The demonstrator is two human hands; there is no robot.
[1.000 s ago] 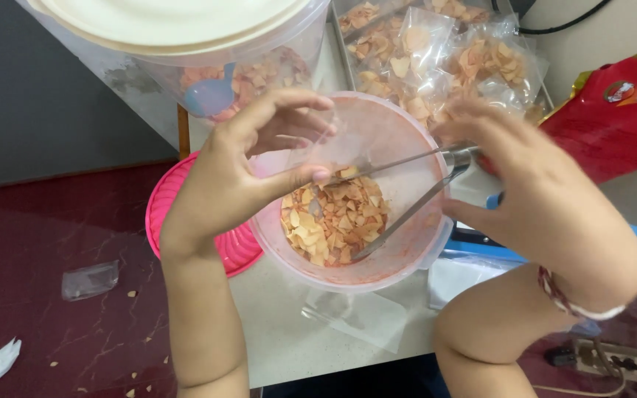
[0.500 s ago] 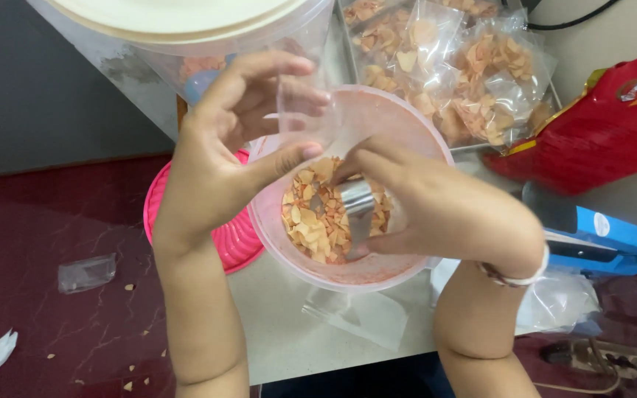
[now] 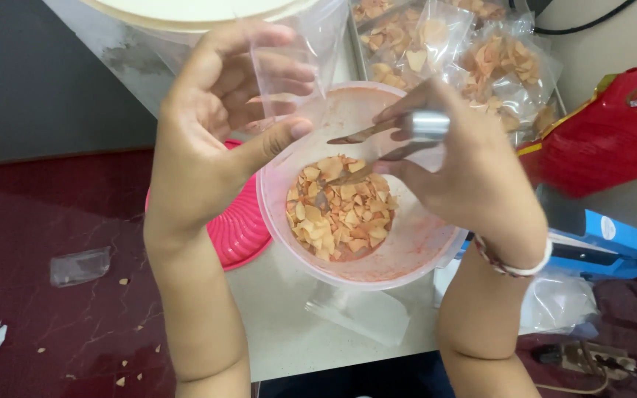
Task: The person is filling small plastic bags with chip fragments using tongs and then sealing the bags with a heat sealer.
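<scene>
Chips [image 3: 340,210], orange and flaky, lie heaped in the bottom of a clear plastic bowl [image 3: 414,254] at the table's near edge, between the two hands. The right hand [image 3: 466,173], at 3 o'clock from the heap, pinches metal tongs [image 3: 377,144] narrow, tips angled down onto the chips for picking. The left hand [image 3: 219,121], at 10 o'clock, holds a clear bag [image 3: 289,59] pinched open above the bowl's rim, apparently so that spills fall back in; filled bags [image 3: 473,55] lie at 1 o'clock.

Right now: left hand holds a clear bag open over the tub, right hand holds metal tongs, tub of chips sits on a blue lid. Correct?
Not quite: the lid beside and partly under the tub is pink, not blue, as the head view shows. The rest holds: the left hand holds the clear bag open, the right hand holds metal tongs over the chips.
</scene>
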